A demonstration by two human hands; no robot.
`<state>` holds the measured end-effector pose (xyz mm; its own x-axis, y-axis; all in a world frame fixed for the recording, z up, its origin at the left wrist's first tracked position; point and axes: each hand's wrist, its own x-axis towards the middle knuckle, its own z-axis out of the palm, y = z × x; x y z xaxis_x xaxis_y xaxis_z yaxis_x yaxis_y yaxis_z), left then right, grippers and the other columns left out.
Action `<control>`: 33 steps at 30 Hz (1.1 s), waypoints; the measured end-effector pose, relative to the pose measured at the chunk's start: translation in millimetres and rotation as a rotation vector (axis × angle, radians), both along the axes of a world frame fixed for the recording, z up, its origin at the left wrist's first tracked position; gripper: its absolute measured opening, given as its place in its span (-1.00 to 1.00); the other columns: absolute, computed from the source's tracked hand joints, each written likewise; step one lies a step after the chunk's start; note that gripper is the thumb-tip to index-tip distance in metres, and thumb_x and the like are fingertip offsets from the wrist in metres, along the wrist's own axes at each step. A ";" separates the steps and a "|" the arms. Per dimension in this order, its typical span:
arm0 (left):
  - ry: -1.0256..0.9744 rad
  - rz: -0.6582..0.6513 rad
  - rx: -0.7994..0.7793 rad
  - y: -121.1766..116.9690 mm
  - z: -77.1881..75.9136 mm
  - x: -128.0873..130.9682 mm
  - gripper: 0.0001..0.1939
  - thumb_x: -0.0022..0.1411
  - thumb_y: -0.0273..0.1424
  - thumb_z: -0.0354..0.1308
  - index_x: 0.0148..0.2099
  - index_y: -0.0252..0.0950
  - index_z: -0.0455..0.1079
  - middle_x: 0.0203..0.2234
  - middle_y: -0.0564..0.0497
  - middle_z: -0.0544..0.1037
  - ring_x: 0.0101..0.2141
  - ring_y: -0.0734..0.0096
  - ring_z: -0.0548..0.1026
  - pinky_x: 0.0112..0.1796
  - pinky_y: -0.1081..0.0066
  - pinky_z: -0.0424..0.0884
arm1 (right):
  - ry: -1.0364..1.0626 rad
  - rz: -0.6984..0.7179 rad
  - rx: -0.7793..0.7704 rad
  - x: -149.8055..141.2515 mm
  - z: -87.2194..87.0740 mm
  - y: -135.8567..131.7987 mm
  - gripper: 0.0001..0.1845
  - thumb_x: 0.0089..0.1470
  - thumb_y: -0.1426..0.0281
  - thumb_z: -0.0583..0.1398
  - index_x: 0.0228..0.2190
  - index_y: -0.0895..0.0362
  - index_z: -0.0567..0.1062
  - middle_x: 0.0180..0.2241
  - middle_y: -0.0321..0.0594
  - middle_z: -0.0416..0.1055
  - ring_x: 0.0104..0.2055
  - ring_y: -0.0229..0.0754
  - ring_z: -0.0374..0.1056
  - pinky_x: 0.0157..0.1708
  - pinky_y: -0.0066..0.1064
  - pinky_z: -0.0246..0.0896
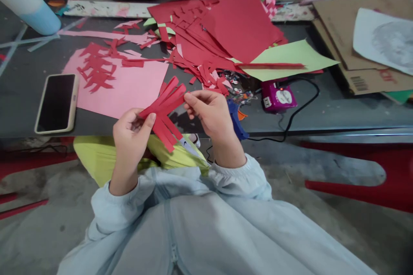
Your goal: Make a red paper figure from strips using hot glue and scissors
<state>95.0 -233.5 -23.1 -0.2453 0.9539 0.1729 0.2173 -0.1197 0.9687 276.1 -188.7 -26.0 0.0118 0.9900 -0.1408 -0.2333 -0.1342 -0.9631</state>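
Observation:
A red paper piece cut into strips [162, 106] is held up above the table's front edge, its strips fanning to the upper right and lower right. My left hand [133, 131] pinches its left end, thumb on top. The fingertips of my right hand [209, 111] close on the tip of one upper strip. Behind my hands lies a pink paper sheet [129, 84] with several red cut paper pieces [97, 71] on it. A heap of small red and pink scraps [206, 75] lies just beyond my right hand.
A phone [57, 103] lies at the left. Red paper sheets [238, 21] and a light green sheet [290, 58] are piled at the back. On the right are a purple box [279, 96] with a black cable [301, 107] and some cardboard [342, 30]. A white-and-blue cylinder [41, 17] stands back left.

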 end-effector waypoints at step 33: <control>0.014 0.071 0.001 3.3 3.5 -10.1 -0.89 0.13 -0.34 0.32 -0.36 -0.26 0.51 -0.52 0.11 0.52 -0.49 0.54 0.45 -0.41 0.52 0.39 | -1.012 -0.177 0.250 15.1 6.5 1.5 -0.75 0.17 0.23 0.20 -0.44 0.10 0.56 -0.46 -0.20 0.57 -0.39 -0.13 0.45 -0.30 -0.31 0.25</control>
